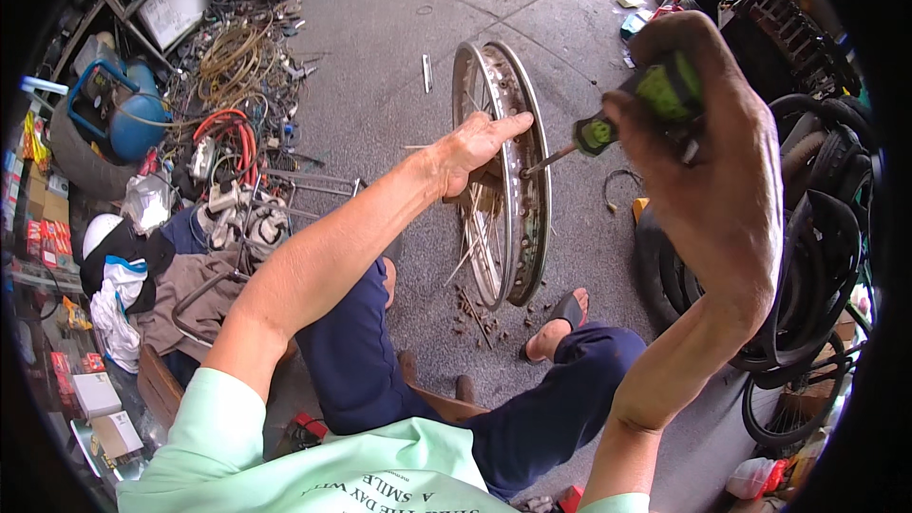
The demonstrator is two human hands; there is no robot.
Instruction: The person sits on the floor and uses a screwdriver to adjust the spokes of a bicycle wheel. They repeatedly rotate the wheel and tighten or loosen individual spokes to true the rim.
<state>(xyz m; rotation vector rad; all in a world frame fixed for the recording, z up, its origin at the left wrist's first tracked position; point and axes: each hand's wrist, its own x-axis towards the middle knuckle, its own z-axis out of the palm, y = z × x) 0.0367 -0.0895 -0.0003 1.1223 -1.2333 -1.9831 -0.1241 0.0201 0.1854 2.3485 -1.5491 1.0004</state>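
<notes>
A silver bicycle wheel rim (538,228) stands upright in front of me, with a bundle of loose spokes (478,247) hanging about its middle. My left hand (480,147) grips the wheel near its middle, its index finger stretched toward the rim. My right hand (708,171) is wrapped round a green-and-black screwdriver (595,136), whose shaft reaches into a hole in the rim's channel. Small metal pieces (475,321) and thin rods lie on the floor below the wheel.
A heap of hoses (233,57), a blue compressor tank (141,119), clothes (180,290) and metal frames crowd my left. Black tyres (807,256) are piled at my right. My legs and sandalled feet frame the wheel on the concrete floor (380,28).
</notes>
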